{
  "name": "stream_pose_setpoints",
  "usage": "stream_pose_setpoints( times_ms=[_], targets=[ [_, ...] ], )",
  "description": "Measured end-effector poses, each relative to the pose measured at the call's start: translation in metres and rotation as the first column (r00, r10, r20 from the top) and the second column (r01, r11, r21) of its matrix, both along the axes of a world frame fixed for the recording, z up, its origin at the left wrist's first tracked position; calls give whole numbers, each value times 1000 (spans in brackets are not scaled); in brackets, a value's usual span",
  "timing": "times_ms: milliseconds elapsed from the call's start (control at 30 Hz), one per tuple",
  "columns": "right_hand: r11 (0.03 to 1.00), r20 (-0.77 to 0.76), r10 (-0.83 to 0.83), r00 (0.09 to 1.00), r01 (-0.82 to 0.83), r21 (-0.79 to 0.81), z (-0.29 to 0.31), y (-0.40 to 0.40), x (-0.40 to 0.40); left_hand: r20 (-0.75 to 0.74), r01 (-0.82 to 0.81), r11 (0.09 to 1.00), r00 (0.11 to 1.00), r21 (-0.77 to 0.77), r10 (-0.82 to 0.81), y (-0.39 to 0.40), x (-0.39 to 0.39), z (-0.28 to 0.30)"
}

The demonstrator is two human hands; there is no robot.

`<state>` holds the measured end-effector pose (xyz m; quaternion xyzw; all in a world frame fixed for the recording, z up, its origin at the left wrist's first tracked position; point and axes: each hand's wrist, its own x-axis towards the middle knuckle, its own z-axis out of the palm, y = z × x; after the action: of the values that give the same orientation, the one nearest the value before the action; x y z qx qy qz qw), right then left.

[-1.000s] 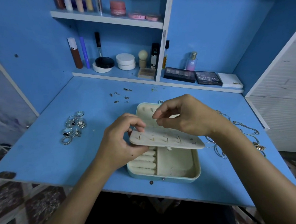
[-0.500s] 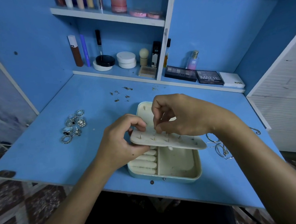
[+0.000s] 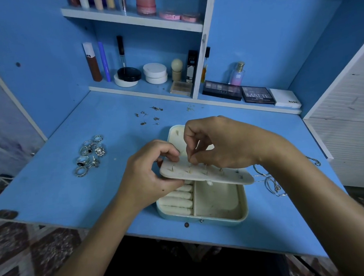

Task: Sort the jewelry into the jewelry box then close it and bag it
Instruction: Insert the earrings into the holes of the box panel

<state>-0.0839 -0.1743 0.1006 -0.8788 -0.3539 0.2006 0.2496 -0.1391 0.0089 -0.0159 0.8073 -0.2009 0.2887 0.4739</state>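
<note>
Earring stage of the sort, by the look of it. On the desk (image 3: 53, 186), near its front edge, the box (image 3: 220, 207) lying open, ring rolls on the left, a bare compartment on the right, lid (image 3: 176, 134) laid back behind. Held over the box — a flat cream panel (image 3: 208, 174) with earring posts poking through it, tilted slightly, its right end reaching just past the box wall.

Left hand (image 3: 149, 173) gripping the panel's left end, thumb under, fingers curled over the top. Right hand (image 3: 223, 144) above the panel's middle, thumb and forefinger pinched together at a post; too small to tell whether a stud or a backing sits between them.

Next move, probably: seat that stud fully, then reach to the far middle of the desk for another from the loose earrings (image 3: 149, 117). Calls for a fine pinch and a steady panel, since the posts are thin and the holes close together.

Still to go: rings (image 3: 90, 154) heaped well left of the box, chains (image 3: 270, 181) just beside its right wall, partly hidden under the right forearm.

Room: plenty of bare desk left and behind. Tighter on the right — chains close to the forearm, easy to drag. Box close to the front edge, so any hard downward push on the panel could nudge it toward the drop.
</note>
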Motion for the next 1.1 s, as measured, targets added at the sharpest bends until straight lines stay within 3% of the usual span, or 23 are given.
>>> stream_pose_setpoints(
  times_ms=[1100],
  targets=[
    [998,60,37,998,-35,-43,4,4,-3,-18,-10,1000,1000,-15,10,0,0,-1]
  ],
)
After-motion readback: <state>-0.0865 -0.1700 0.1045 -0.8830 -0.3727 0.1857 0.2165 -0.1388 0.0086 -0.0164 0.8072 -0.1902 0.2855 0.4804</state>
